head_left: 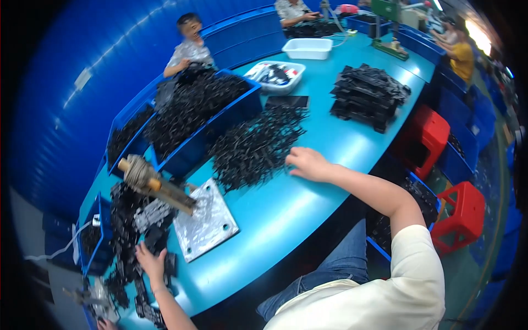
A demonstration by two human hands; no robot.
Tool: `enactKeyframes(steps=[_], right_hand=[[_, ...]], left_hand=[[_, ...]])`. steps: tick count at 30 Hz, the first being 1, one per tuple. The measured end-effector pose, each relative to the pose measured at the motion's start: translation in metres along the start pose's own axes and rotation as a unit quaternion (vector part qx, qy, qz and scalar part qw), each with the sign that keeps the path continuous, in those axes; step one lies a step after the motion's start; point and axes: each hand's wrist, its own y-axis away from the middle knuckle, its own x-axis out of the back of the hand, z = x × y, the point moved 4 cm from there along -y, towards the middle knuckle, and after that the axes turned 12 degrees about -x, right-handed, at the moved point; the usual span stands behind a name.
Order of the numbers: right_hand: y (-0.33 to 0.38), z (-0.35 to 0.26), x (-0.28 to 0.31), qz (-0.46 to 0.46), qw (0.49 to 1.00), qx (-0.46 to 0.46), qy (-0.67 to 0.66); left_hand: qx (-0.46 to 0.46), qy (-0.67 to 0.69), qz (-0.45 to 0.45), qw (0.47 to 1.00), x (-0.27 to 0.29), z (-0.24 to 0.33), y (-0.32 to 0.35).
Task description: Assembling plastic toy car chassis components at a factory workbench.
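Observation:
My left hand (150, 263) is over the heap of black plastic parts (126, 220) at the left, its fingers apart and nothing visible in them. My right hand (309, 164) is at the right edge of a loose pile of thin black plastic strips (256, 146). Its fingers are bent inward; whatever they may hold is too small to make out. Between my hands stands a press-like fixture, with a square metal plate (206, 223) and a slanted post (159, 187) wrapped near its top.
Blue bins (212, 135) full of black parts line the table (264, 214). Farther back are a stack of black parts (368, 96), white trays (307, 49) and a green press (388, 27). Red stools (461, 214) stand at right. Co-workers sit opposite; another person's hand (106, 324) shows lower left.

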Motion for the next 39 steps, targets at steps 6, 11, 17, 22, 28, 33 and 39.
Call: enactKeyframes(steps=[6, 11, 17, 22, 28, 33, 39], right_hand=[[-0.008, 0.013, 0.007, -0.012, 0.993, -0.091, -0.077], [-0.030, 0.042, 0.023, 0.105, 0.971, -0.140, -0.162], [-0.047, 0.038, -0.001, 0.017, 0.988, -0.127, -0.091], [-0.068, 0.050, 0.016, 0.018, 0.971, -0.173, -0.164], [-0.073, 0.040, 0.035, 0.066, 0.985, -0.103, -0.119], [-0.055, 0.088, 0.039, 0.134, 0.965, -0.192, -0.121], [-0.037, 0.128, 0.003, 0.121, 0.919, -0.340, -0.156]], left_hand=[[0.121, -0.001, -0.018, 0.992, -0.004, -0.004, -0.002], [-0.038, -0.047, 0.046, 0.997, 0.013, -0.016, -0.004], [0.113, -0.011, 0.336, 0.935, 0.072, -0.026, -0.011], [0.163, 0.598, 0.212, 0.756, 0.102, 0.069, -0.005], [0.132, 0.847, -0.223, 0.465, 0.066, 0.202, 0.003], [0.138, 0.873, -0.260, 0.388, 0.025, 0.231, -0.002], [0.228, 0.906, -0.267, 0.236, 0.018, 0.230, 0.007]])
